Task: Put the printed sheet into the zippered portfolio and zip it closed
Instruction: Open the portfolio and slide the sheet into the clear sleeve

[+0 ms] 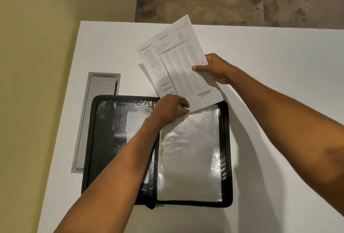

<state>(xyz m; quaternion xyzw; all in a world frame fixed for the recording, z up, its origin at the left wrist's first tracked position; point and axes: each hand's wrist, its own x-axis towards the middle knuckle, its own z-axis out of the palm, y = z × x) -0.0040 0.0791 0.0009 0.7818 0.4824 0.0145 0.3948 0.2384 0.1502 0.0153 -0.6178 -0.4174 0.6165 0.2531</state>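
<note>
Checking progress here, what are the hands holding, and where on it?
Right hand grips the printed sheet at its right edge; left hand pinches the clear sleeve at its top opening.

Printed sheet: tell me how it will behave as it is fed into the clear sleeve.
The printed sheet is probably light and floppy: the right hand holds it up by one edge. It looks thin, so its lower edge may buckle at the sleeve mouth. The clear sleeve looks glossy and wrinkled, and may cling or catch.

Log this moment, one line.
portfolio: open, unzipped | printed sheet: right hand holds | left hand: at clear sleeve top
</note>
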